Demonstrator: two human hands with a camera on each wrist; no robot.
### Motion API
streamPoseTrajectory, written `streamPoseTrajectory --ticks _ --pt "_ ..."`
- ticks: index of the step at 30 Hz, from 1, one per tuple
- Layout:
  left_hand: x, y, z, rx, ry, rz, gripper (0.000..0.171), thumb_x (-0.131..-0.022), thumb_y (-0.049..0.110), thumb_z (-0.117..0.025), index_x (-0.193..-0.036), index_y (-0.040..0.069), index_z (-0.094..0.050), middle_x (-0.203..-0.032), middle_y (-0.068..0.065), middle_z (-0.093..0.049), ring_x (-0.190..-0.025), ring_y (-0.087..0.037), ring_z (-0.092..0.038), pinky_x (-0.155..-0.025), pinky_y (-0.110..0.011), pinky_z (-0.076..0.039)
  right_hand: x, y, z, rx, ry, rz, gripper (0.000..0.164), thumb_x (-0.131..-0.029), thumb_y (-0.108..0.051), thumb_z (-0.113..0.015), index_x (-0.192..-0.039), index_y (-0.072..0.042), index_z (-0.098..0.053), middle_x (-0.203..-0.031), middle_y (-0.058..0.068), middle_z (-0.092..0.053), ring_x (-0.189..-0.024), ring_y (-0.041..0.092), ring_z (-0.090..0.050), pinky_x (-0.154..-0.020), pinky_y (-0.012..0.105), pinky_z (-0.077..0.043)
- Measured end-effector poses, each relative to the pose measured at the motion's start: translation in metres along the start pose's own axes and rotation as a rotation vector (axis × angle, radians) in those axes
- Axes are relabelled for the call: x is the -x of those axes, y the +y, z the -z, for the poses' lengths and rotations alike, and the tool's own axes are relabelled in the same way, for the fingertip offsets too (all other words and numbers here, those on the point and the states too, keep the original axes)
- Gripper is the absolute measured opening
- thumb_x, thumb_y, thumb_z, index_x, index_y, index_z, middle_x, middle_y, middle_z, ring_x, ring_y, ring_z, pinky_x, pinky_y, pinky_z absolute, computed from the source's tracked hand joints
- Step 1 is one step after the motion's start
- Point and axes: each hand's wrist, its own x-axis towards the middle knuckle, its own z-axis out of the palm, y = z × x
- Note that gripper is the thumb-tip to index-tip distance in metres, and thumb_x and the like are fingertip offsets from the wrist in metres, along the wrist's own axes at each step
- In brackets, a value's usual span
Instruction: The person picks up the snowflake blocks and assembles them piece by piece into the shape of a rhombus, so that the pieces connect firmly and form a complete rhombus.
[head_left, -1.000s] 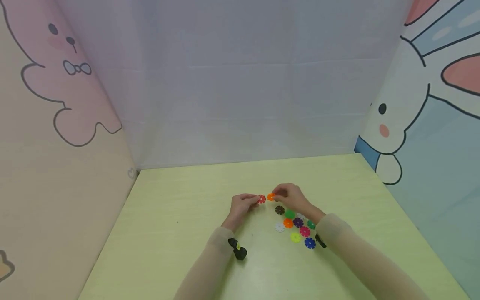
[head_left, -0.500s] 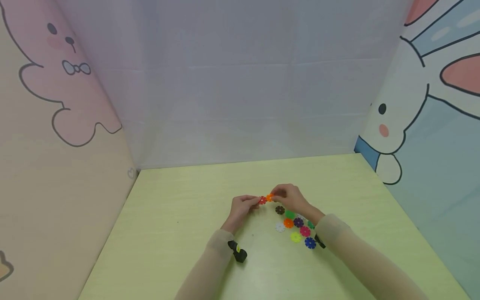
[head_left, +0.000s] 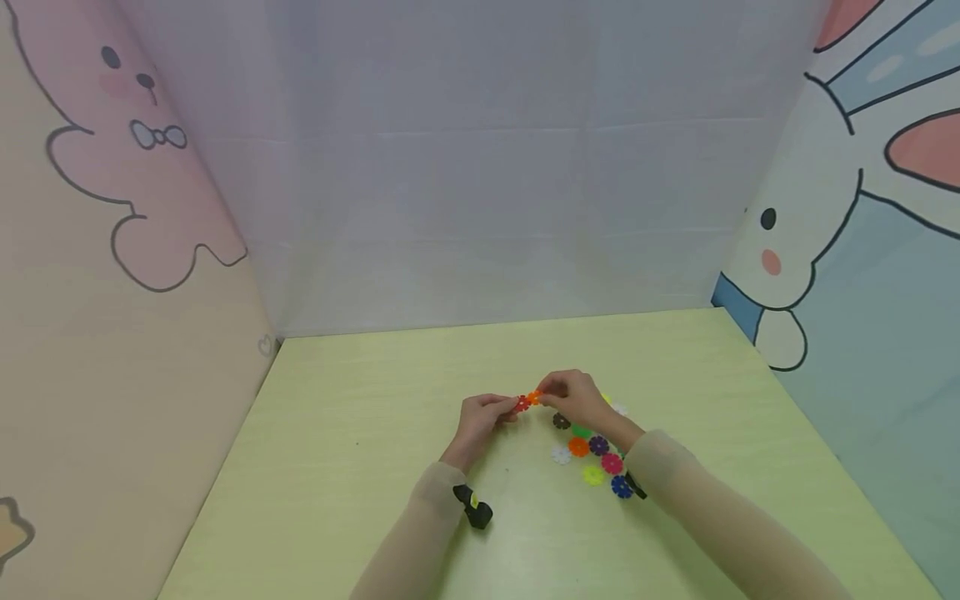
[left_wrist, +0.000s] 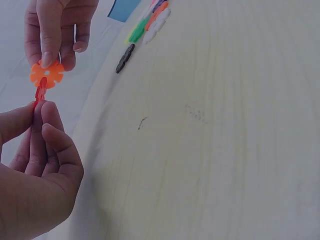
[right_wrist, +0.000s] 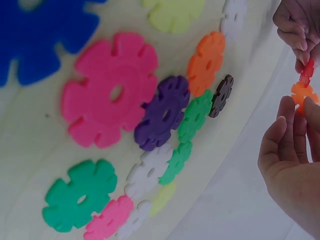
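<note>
My left hand [head_left: 480, 422] pinches a red notched plastic disc [left_wrist: 40, 92] between thumb and fingers. The right hand [head_left: 581, 400] pinches an orange notched disc [left_wrist: 47, 75] by its edge. In both wrist views the two discs meet edge to edge at about right angles, the red one seen nearly edge-on in the left wrist view. How deep the slots sit in each other I cannot tell. Both hands are held above the table. Just below the right hand lies a dark brown disc [head_left: 561, 421].
Several loose discs lie on the pale table [head_left: 360, 500] under the right forearm, among them a blue disc [head_left: 622, 487], a pink disc [right_wrist: 110, 90], a purple disc [right_wrist: 163, 114] and a white disc [head_left: 561, 455]. A fabric wall [head_left: 480, 208] stands behind the table.
The orange disc has moved left and come against the red one; a gap lay between them a second ago. The right hand has shifted slightly left, uncovering a yellow and a white disc behind it.
</note>
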Motion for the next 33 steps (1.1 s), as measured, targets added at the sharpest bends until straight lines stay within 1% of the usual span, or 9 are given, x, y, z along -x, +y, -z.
streamPoseTrajectory --ticks 6,10,13,17,25,31,33 --pt "0.002 -0.001 0.003 -0.007 0.022 0.014 0.024 -0.084 0.019 -0.075 -0.092 -0.002 -0.072 -0.085 -0.013 -0.070 -0.070 -0.018 -0.066 -0.063 -0.027 -0.049 -0.002 -0.002 -0.004 -0.008 0.005 -0.010 0.004 -0.088 -0.008 -0.069 -0.092 -0.008 -0.071 -0.088 -0.001 -0.069 -0.079 0.015 -0.065 -0.072 0.032 -0.053" --pt "0.001 -0.006 0.005 0.026 0.033 0.038 0.024 -0.082 0.020 -0.077 -0.091 -0.002 -0.072 -0.083 -0.013 -0.070 -0.068 -0.018 -0.066 -0.062 -0.026 -0.049 -0.002 -0.003 -0.007 0.018 0.004 -0.012 0.004 -0.088 -0.008 -0.070 -0.091 -0.008 -0.072 -0.087 -0.001 -0.069 -0.079 0.015 -0.065 -0.071 0.031 -0.053" --pt "0.002 -0.010 0.005 0.051 0.043 0.031 0.023 -0.082 0.018 -0.077 -0.090 -0.003 -0.072 -0.081 -0.013 -0.070 -0.066 -0.017 -0.065 -0.059 -0.025 -0.049 -0.003 -0.004 -0.009 0.033 0.002 -0.011 0.004 -0.088 -0.007 -0.070 -0.091 -0.008 -0.071 -0.088 0.000 -0.069 -0.079 0.015 -0.064 -0.072 0.031 -0.053" --pt "0.005 -0.012 0.003 0.081 0.067 0.008 0.020 -0.082 0.015 -0.077 -0.088 -0.004 -0.072 -0.079 -0.012 -0.070 -0.062 -0.015 -0.064 -0.056 -0.024 -0.048 -0.003 -0.005 -0.010 0.028 -0.001 -0.007 0.004 -0.088 -0.007 -0.069 -0.091 -0.007 -0.072 -0.088 0.001 -0.069 -0.079 0.016 -0.064 -0.072 0.032 -0.053" --pt "0.004 -0.014 0.003 0.115 0.113 0.036 0.023 -0.081 0.015 -0.077 -0.090 -0.005 -0.071 -0.079 -0.012 -0.069 -0.060 -0.014 -0.060 -0.056 -0.023 -0.047 -0.004 -0.001 -0.013 0.028 -0.012 0.020 0.004 -0.087 -0.008 -0.071 -0.091 -0.008 -0.072 -0.087 -0.001 -0.068 -0.077 0.014 -0.064 -0.071 0.030 -0.053" --pt "0.004 -0.015 0.004 0.160 0.106 0.008 0.018 -0.081 0.013 -0.077 -0.085 -0.004 -0.071 -0.075 -0.009 -0.067 -0.059 -0.012 -0.057 -0.054 -0.021 -0.045 -0.007 -0.004 -0.015 0.002 -0.016 0.047 0.004 -0.086 -0.009 -0.071 -0.089 -0.007 -0.073 -0.086 -0.001 -0.069 -0.076 0.013 -0.064 -0.071 0.029 -0.053" --pt "0.004 -0.015 0.005 0.176 0.099 0.013 0.018 -0.082 0.013 -0.076 -0.085 -0.004 -0.070 -0.075 -0.008 -0.066 -0.060 -0.012 -0.056 -0.054 -0.021 -0.045 -0.008 -0.005 -0.015 0.001 -0.018 0.045 0.004 -0.087 -0.008 -0.071 -0.090 -0.007 -0.073 -0.086 0.000 -0.069 -0.077 0.014 -0.065 -0.071 0.030 -0.053"
